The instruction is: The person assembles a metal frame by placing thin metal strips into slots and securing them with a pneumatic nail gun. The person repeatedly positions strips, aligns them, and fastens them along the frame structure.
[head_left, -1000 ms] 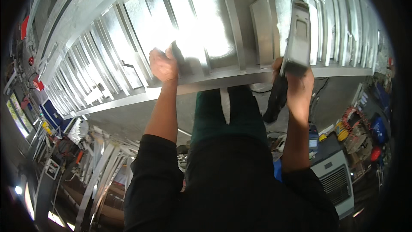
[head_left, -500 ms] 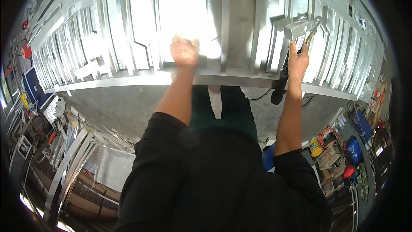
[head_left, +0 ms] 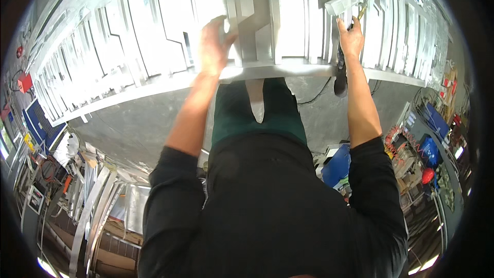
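Two bare hands of mine are over a long metal panel, whose near rim (head_left: 301, 69) curves across in front of my legs. My left hand (head_left: 211, 49) is raised over the panel, its thumb and fingers spread apart, and I see nothing held between them; it is near one of the upright-running strips just beside my thumb. My right hand (head_left: 351, 40) is at a tool (head_left: 340, 4) with a pale metal head, set among the strips (head_left: 275, 18) on the panel's right part. My thumb and fingertips meet the lower side of that head, close to a brass-coloured piece (head_left: 362, 11), and the black handle (head_left: 340, 83) runs beside my hand and out past the rim. Whether I grip the tool firmly or merely rest my fingers on it, I cannot tell.

As for progress, many strips already lie side by side along the panel, left to right, so I judge the layout well advanced. Which are fastened and which are loose does not show, and glare washes out the middle, so I cannot say how much is left. With the tool among the strips, I take the work as unfinished. Beyond the rim, a dark cable (head_left: 315, 96) lies on the grey floor (head_left: 154, 116).
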Demonstrator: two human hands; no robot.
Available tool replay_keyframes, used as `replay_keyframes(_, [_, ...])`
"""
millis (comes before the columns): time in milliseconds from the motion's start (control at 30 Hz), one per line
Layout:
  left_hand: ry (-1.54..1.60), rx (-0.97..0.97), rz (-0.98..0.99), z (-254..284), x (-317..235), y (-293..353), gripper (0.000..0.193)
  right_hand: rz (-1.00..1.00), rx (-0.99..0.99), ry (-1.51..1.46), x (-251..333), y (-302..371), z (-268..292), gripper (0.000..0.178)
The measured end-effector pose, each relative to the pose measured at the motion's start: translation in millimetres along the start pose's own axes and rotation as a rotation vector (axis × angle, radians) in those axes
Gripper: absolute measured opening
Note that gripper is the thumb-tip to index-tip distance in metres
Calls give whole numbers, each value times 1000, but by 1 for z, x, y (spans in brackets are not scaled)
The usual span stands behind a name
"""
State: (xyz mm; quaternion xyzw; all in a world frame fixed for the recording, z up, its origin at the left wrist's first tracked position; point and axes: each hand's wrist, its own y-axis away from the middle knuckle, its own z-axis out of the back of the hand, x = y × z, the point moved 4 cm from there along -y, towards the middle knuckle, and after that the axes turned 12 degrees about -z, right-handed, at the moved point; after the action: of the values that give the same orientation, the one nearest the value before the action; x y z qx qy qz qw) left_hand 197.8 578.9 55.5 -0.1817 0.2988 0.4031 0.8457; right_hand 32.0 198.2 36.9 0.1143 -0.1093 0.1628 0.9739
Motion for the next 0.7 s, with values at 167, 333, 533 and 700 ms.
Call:
replay_keyframes(167, [-221, 359, -482, 36, 6, 66, 62, 5, -53, 3, -1, 2, -2, 74])
replay_keyframes(333, [-314, 368, -580, 32, 20, 92, 62, 5, -28, -84, 1, 11, -3, 70])
replay_keyframes(533, [-278, 301, -396, 85, 48, 108, 62, 11, -38, -38, 0, 20, -5, 65])
replay_keyframes(700, [-449, 350, -116, 133, 98, 118, 67, 37, -68, -41, 0, 19, -9, 65])
